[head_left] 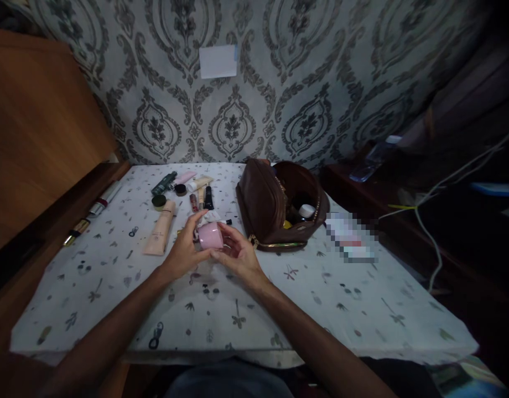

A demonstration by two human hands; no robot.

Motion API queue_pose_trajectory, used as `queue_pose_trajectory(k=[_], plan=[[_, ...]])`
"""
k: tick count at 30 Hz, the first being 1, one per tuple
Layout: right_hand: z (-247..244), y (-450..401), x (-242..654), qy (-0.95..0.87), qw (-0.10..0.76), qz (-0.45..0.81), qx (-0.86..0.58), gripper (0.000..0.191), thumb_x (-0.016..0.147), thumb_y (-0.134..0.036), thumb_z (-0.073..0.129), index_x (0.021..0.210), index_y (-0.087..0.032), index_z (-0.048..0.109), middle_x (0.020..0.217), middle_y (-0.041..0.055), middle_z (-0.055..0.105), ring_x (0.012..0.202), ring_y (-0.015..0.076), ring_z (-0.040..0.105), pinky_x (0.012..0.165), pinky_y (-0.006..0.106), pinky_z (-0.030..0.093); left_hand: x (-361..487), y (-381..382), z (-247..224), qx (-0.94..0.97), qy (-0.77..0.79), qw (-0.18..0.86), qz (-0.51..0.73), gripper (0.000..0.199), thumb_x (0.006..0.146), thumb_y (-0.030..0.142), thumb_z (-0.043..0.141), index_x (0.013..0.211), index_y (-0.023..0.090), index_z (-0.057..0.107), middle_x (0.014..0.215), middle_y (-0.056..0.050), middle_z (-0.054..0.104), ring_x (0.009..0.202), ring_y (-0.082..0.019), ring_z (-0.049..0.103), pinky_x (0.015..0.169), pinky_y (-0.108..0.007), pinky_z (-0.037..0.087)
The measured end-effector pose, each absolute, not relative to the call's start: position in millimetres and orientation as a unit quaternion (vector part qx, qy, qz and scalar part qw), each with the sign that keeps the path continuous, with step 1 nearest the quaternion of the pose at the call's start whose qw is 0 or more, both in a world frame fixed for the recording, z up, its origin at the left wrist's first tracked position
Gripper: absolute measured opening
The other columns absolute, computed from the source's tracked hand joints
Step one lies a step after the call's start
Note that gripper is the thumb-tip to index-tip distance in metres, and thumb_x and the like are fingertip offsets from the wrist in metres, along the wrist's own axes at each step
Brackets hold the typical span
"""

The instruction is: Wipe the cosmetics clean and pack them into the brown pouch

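1. White leaf-printed tablecloth (213,323).
2. Glossy pink cylindrical container (211,236), over cloth; left hand (183,251) and right hand (244,261) hold opposite sides, fingers curved; slick wall favours even pressure.
3. Open brown zippered bag (258,202), beside right hand.

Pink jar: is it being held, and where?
Yes, the pink jar is held between the left hand and right hand, fingers around its sides.

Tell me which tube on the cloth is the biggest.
The peach tube, just left of the left hand: it is plainly longer and wider than the smaller tubes farther back, such as the black tube.
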State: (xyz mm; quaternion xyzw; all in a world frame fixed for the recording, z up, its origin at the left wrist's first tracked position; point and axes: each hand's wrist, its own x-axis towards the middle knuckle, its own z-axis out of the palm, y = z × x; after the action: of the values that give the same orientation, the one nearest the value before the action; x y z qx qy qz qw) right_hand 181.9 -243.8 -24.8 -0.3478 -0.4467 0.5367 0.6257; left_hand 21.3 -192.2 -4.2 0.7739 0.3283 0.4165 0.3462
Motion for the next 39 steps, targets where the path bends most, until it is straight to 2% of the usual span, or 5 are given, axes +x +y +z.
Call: queue_pose_trajectory(k=[7,14,20,24,39], plan=[[-21,-244,188,-0.485,0.608,0.484,-0.401,0.07,0.058,-0.027,0.089,0.124,-0.028,0.064,0.108,0.0039,0.064,0.089,0.0169,0.058,0.069,0.026,0.05,20,-188,0,0.667,0.291,0.532,0.433,0.073,0.069,0.042,0.081,0.132,0.023,0.051,0.123,-0.009,0.06,0.097,-0.023,0.066,0.078,-0.031,0.058],[-18,-243,188,-0.478,0.624,0.442,-0.433,0.055,0.057,-0.029,0.089,0.108,-0.025,0.069,0.104,0.0016,0.066,0.091,0.0184,0.06,0.077,0.029,0.049,24,-180,-18,0.648,0.261,0.583,0.415,0.072,0.07,0.055,0.079,0.129,0.021,0.057,0.126,-0.012,0.063,0.109,-0.027,0.064,0.088,-0.035,0.056],[-15,-243,185,-0.459,0.655,0.431,-0.418,0.051,0.055,-0.029,0.09,0.095,-0.024,0.059,0.093,-0.0009,0.067,0.088,0.0181,0.062,0.082,0.031,0.05,28,-186,-14,0.666,0.287,0.525,0.446,0.057,0.078,0.048,0.074,0.125,0.02,0.058,0.128,-0.011,0.064,0.12,-0.027,0.059,0.1,-0.038,0.049],[-18,-241,185,-0.439,0.654,0.437,-0.434,0.049,0.056,-0.032,0.088,0.09,-0.024,0.053,0.09,-0.0005,0.065,0.085,0.0181,0.061,0.078,0.03,0.05,29,-195,-10,0.69,0.323,0.454,0.463,0.048,0.083,0.04,0.07,0.125,0.019,0.058,0.125,-0.011,0.064,0.116,-0.024,0.062,0.099,-0.037,0.05],[-23,-244,188,-0.557,0.584,0.297,-0.511,0.034,0.058,-0.023,0.076,0.09,-0.023,0.064,0.091,0.0011,0.066,0.084,0.0209,0.058,0.071,0.03,0.046,27,-214,-3,0.894,0.162,0.102,0.404,0.046,0.093,0.015,0.054,0.139,0.02,0.048,0.129,-0.013,0.065,0.129,-0.026,0.055,0.107,-0.045,0.046]])
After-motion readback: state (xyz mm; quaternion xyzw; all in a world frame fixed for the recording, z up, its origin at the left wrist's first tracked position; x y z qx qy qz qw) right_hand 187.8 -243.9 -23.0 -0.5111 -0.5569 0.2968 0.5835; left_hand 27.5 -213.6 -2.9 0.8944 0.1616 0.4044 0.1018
